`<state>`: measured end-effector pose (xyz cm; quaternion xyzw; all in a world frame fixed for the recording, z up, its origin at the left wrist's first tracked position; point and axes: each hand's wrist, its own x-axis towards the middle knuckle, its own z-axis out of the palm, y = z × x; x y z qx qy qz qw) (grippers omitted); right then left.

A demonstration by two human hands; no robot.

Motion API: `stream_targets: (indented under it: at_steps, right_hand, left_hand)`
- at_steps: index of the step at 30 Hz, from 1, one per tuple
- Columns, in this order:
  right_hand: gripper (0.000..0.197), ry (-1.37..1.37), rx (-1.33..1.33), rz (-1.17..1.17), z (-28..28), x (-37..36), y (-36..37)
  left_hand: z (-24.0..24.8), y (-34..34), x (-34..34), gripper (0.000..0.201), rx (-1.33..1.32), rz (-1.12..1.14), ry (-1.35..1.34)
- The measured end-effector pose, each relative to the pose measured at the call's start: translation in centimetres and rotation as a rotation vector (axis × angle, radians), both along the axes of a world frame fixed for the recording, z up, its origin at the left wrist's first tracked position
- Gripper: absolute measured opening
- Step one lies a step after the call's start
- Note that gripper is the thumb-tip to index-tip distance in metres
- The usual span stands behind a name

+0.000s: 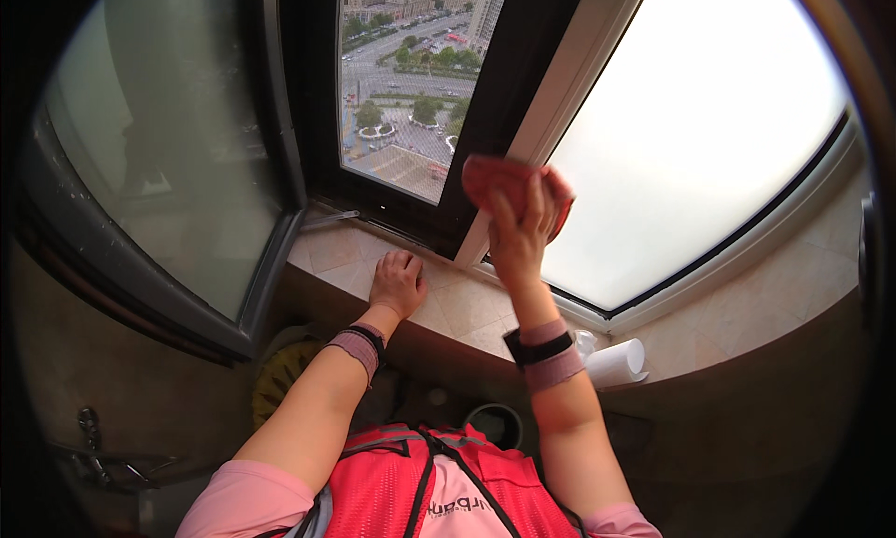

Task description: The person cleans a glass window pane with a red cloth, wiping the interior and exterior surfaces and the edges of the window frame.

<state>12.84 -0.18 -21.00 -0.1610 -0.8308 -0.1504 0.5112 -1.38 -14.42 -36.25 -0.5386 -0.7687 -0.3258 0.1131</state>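
My right hand (521, 230) is raised with a red cloth (497, 176) under its fingers. The cloth lies against the white window post (553, 99), between the dark-framed opening and the bright frosted pane (700, 137). Some blur shows on the cloth. On the tiled sill (467, 307) rests my left hand (399, 283), its fingers curled in and nothing visible in them. Left of that hand, a dark-framed window sash (280, 155) stands swung inward, with a metal stay (329, 218) at its lower corner.
A white roll (616, 363) and a clear plastic item (585, 341) sit on the sill beside my right forearm. Below the sill are a bucket (497, 424) and a yellowish bag (280, 379). Through the window, streets and buildings lie far below.
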Motion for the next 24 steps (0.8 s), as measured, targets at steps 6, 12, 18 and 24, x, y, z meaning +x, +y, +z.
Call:
stream_targets:
  at_steps: [6, 12, 18, 24]
  right_hand:
    - [0.046, -0.109, -0.181, -0.004, -8.4, 1.5, -2.2]
    - [0.044, -0.323, -0.237, -0.086, -12.8, 3.5, -3.8]
    - [0.034, -0.494, -0.320, -0.113, -13.0, 4.2, -4.1]
    - [0.056, -0.592, -0.964, 0.278, -6.5, 5.2, -3.3]
  left_hand:
    - [-0.4, 0.1, 0.1, 0.024, 0.039, 0.007, 0.001]
    - [-0.5, 0.2, -0.2, 0.028, -0.037, 0.005, 0.006]
    - [-0.5, 0.6, -0.4, 0.027, -0.013, 0.006, 0.005]
    - [-0.9, 0.3, -0.5, 0.027, -0.035, 0.015, -0.027]
